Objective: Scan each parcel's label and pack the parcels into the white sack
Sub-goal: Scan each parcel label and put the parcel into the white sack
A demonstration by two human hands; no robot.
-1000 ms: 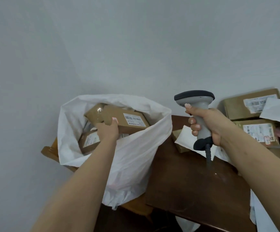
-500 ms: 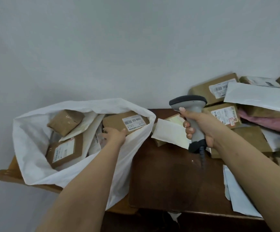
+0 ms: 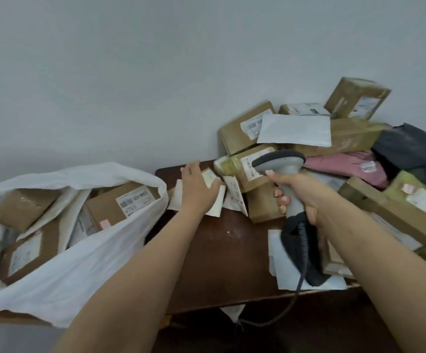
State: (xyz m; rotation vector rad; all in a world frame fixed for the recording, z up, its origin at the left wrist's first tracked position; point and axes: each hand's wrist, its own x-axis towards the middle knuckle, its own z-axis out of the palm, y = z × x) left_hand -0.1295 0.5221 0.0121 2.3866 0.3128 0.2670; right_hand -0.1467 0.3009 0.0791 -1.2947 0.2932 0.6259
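Head view: my left hand [image 3: 198, 188] lies with fingers extended on a flat pale envelope parcel [image 3: 215, 207] at the counter [image 3: 219, 256] back edge, just right of the white sack [image 3: 79, 261]; whether the thumb has curled under its edge, I cannot tell. My right hand [image 3: 301, 197] grips the handle of the barcode scanner [image 3: 283, 169], head aimed away from me toward the parcel pile [image 3: 308, 138]. The sack holds several brown boxes, label sides up. Judgement: the envelope is light, thin and flexible, so it will bend if lifted by one corner. Pinch it along a long edge, thumb beneath, keeping the label [image 3: 209, 177] flat and facing the scanner.
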